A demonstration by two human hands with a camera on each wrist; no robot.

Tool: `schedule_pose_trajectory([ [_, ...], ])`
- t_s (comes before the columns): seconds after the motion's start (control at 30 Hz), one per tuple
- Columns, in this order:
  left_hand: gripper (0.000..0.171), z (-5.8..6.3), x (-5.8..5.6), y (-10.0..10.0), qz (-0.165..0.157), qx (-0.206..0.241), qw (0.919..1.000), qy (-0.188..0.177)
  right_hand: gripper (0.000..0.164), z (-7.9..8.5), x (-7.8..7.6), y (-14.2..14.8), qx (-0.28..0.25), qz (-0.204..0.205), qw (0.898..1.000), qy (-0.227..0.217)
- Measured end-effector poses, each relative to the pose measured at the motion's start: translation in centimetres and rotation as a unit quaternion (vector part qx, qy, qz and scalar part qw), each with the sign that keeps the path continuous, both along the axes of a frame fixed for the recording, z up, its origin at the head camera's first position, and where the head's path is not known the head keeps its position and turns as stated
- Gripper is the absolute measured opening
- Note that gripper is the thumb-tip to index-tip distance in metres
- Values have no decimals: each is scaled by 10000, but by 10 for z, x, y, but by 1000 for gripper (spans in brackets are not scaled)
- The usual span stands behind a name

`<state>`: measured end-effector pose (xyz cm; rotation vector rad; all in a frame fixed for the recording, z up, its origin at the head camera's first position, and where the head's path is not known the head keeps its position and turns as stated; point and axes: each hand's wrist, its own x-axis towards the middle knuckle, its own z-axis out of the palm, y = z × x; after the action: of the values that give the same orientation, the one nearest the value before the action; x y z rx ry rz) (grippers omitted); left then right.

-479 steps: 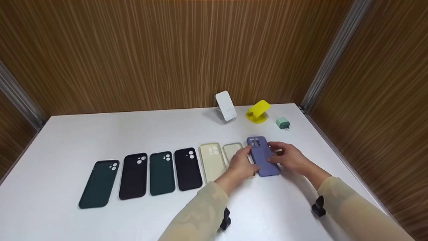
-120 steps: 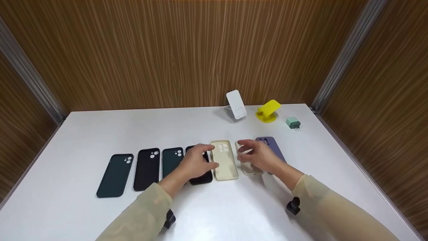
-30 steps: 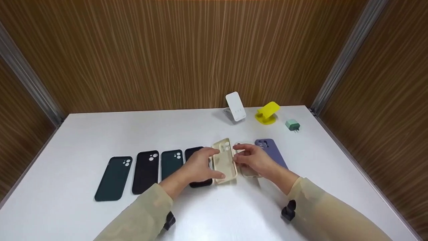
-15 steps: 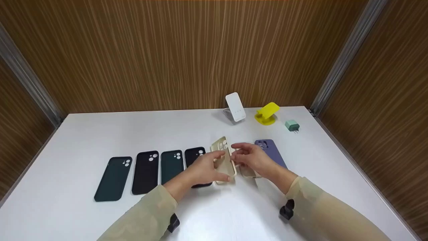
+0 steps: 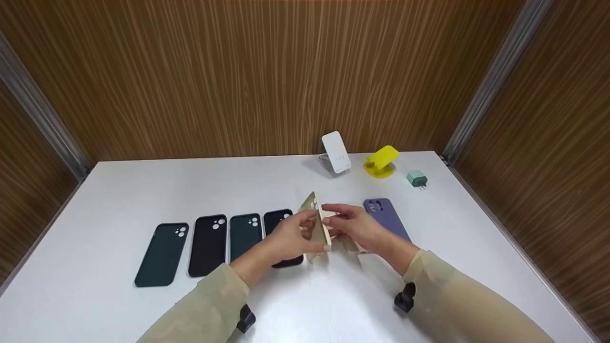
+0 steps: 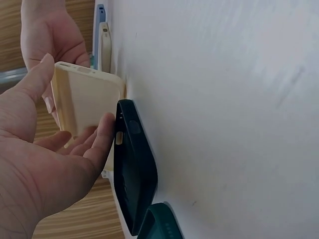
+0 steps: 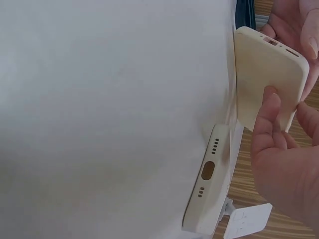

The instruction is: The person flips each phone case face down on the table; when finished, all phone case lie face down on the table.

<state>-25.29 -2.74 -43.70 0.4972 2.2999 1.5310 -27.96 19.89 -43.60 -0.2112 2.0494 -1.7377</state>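
A cream phone case (image 7: 264, 72) stands tipped up on its left long edge, almost upright, between both hands. My left hand (image 5: 288, 238) has its thumb at the raised near corner and its curled fingers against the hollow inner side. On the smooth outer back lie fingers of my right hand (image 5: 360, 227), with its thumb at the raised edge. Just right of it, a second, paler phone case (image 7: 207, 181) lies flat, partly hidden under the right hand in the head view. A black phone case (image 5: 275, 222) lies left, partly covered by the left hand.
Further left lie a green phone case (image 5: 245, 233), a black one (image 5: 208, 247) and another green one (image 5: 161, 255). A purple phone case (image 5: 388, 220) rests on the right. Behind stand a white phone stand (image 5: 336, 152), a yellow stand (image 5: 382, 158) and a green charger plug (image 5: 417, 178).
The cream case, flat 4 seconds ago, has been tilted up by its right edge and turned steeply leftward. Both hands have closed in on it. Earlier, both hands were on the purple case.
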Motion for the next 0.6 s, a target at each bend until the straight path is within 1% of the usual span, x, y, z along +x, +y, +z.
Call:
schedule_pose_trajectory([
  [0.13,93,0,-1,-2,100,90,9998,-122,53,1,0,-2,-33,66,9999,-75],
  [0.33,92,0,-3,-3,206,193,9994,-205,51,2,1,-4,-124,211,9997,-74],
  [0.53,83,0,-3,-4,227,473,9984,-204,47,0,0,-4,-288,235,9993,-103],
  [0.6,80,0,-4,-4,241,631,9970,-383,46,-1,0,-4,-279,234,9993,-87],
])
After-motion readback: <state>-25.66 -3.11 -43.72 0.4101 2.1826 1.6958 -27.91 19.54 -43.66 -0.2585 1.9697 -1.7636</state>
